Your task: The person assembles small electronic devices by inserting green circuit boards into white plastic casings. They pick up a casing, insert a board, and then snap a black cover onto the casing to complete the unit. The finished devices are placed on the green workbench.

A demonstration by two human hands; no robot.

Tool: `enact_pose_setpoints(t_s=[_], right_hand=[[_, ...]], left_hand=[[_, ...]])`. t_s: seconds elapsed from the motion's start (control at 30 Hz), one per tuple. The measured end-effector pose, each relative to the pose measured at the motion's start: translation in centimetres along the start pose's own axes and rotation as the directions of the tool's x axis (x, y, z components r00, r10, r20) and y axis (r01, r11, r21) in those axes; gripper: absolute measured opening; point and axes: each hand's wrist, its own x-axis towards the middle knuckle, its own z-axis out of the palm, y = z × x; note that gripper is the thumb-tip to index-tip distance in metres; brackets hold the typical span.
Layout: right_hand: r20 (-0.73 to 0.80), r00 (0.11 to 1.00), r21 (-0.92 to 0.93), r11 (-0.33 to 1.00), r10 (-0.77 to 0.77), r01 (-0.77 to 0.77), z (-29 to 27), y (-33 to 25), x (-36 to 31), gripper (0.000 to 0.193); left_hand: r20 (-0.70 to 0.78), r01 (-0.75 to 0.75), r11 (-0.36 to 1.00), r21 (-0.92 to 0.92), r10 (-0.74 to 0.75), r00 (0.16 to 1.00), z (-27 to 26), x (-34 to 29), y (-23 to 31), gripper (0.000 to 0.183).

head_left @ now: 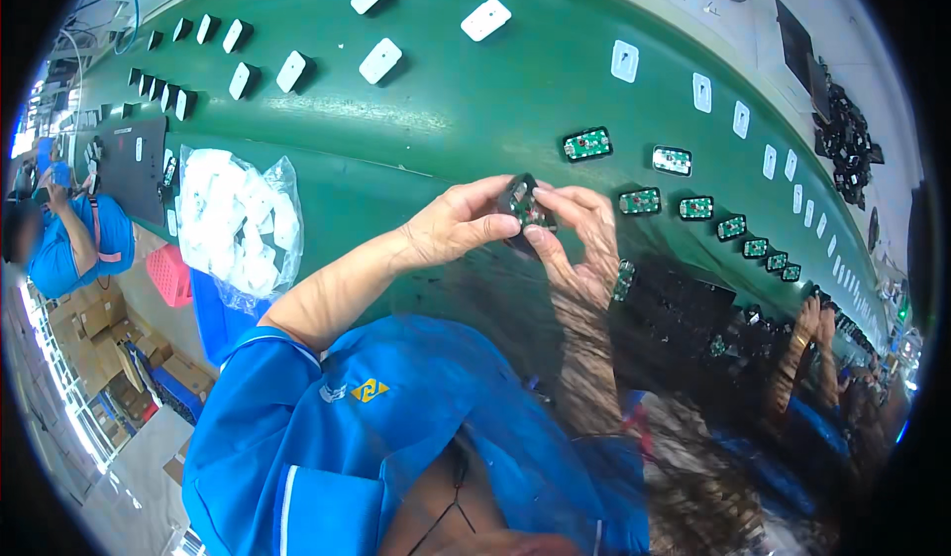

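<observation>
Between my two hands, above the green belt (pixel 416 130), is a small black housing with a circuit board (pixel 523 199) in it, tilted on its edge. My left hand (pixel 466 221) grips its left side between thumb and fingers. On the other side my right hand (pixel 582 229) pinches it, with the fingertips over the board face. Fingers hide part of the housing. Strands of hair blur the right forearm. Just beyond my right hand lie similar black housings with green boards, the closest being one housing (pixel 588 145) and another housing (pixel 640 201).
A clear bag of white parts (pixel 238 224) lies left of my arm, beside a blue bin (pixel 220 313). White-topped housings (pixel 380 60) stand along the belt's far side; white covers (pixel 624 60) line its right. Co-workers sit at left (pixel 84 229) and right, with a co-worker's hands (pixel 812 323) showing.
</observation>
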Motion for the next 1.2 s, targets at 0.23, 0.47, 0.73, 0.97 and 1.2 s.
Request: enact_pose_setpoints(t_s=[0.23, 0.47, 0.73, 0.97, 1.2], right_hand=[[0.044, 0.999, 0.127, 0.992, 0.013, -0.018, -1.1, -1.3, -1.1, 0.017], [-0.143, 0.983, 0.272, 0.960, 0.114, -0.072, -0.6, -1.4, -2.3, 0.011], [-0.415, 0.894, 0.444, 0.895, 0.169, 0.037, 0.5, -1.1, -3.1, 0.012], [-0.226, 0.968, -0.140, 0.987, -0.109, 0.078, -3.0, -2.2, -3.2, 0.011], [-0.111, 0.948, 0.359, 0.902, 0.297, -0.240, -5.7, -1.4, -3.1, 0.009]], left_hand=[[0.095, 0.102, 0.953, -0.287, -0.078, 0.992, 1.5, -0.7, 0.8, 0.041], [0.048, 0.117, 0.989, -0.089, -0.113, 0.992, 2.7, -0.5, 1.4, 0.060], [-0.040, -0.238, 0.776, 0.584, 0.321, 0.946, 5.6, 0.8, 1.6, 0.061], [0.001, -0.190, 0.970, 0.153, 0.192, 0.981, 5.9, 1.6, 0.7, 0.046], [0.146, -0.355, 0.607, 0.711, 0.366, 0.919, 7.2, 2.8, 2.1, 0.057]])
